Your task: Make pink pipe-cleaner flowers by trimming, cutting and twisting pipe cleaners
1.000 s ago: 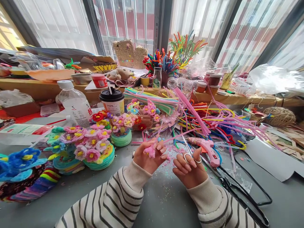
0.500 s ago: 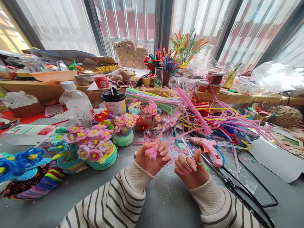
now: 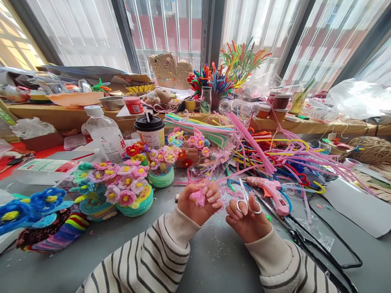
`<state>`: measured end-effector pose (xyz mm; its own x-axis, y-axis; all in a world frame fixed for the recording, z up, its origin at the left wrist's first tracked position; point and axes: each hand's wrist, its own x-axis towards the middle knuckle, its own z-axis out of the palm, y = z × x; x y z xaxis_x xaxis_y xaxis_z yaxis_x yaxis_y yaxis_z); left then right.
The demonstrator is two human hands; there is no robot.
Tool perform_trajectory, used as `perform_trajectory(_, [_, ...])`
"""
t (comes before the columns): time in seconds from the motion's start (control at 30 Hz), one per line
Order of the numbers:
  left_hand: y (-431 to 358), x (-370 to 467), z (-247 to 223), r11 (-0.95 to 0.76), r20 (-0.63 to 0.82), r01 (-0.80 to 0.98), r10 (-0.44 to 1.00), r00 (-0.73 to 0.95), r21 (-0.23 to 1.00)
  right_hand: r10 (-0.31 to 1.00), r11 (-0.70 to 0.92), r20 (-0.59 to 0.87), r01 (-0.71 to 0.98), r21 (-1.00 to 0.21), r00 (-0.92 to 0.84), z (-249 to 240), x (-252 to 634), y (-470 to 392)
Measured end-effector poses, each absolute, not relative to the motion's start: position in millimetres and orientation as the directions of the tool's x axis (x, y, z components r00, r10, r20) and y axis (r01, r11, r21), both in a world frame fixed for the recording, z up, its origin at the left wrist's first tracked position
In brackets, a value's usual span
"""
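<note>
The left hand (image 3: 201, 210) is curled, with thumb and fingers closed on a fuzzy pink piece (image 3: 198, 197) above the grey table (image 3: 210, 264). The right hand (image 3: 249, 223) is partly curled around the handle loops of the scissors (image 3: 243, 193); the blades point away from the wearer. Pink clippings (image 3: 226, 195) lie beyond the hands; a pink glue gun (image 3: 272, 193) lies right of the scissors.

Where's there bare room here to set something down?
Mainly the lightly speckled grey table between the striped sleeves, and right of the black cable, below the white sheet. Crowded: potted flowers left of the left hand, pink glue gun beside the right hand, pipe cleaners beyond both.
</note>
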<state>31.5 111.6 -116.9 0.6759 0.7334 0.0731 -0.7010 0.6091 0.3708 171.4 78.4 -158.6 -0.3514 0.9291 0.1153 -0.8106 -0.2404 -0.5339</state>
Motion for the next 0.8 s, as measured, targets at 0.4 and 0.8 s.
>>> perform_trajectory(0.4, [110.6,31.5,-116.0,0.613,0.078,-0.682,0.718,0.691,0.398,0.914,-0.244,0.143,-0.797,-0.552,-0.379,-156.7,171.1,77.4])
perform_trajectory(0.8, [115.6,33.2,-125.9,0.555,0.013,-0.664,0.762,0.647,0.502,0.91,-0.284,0.151,-0.844,-0.455,-0.387,-154.0,168.3,75.2])
